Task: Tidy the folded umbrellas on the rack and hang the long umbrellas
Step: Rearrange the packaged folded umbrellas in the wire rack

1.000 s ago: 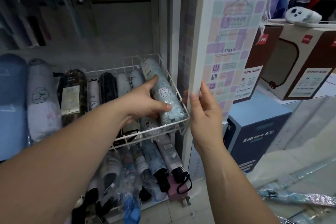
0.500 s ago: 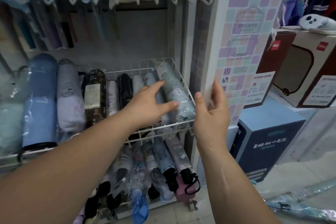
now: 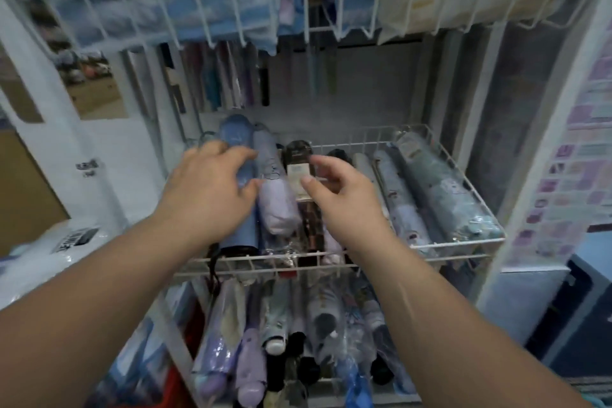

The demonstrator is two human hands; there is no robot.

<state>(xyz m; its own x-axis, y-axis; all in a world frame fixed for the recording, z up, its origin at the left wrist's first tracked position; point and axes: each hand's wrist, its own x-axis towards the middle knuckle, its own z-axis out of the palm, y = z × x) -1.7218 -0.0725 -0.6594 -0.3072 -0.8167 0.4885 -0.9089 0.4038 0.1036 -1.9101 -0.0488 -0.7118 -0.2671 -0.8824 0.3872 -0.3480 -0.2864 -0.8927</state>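
Tidying the folded umbrellas (image 3: 443, 195), we rest our spread left hand (image 3: 212, 195) on the blue umbrella (image 3: 236, 132) beneath it; our half-open right hand (image 3: 344, 199) hovers at the dark umbrella (image 3: 298, 152) by its thumb, which likely needs gripping and straightening next.

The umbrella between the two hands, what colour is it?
The umbrella is pale lilac, shown best in the head view.

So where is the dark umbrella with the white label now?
Head view: the dark umbrella lies in the middle basket, left of centre, between the lilac umbrella on its left and the right hand on its right.
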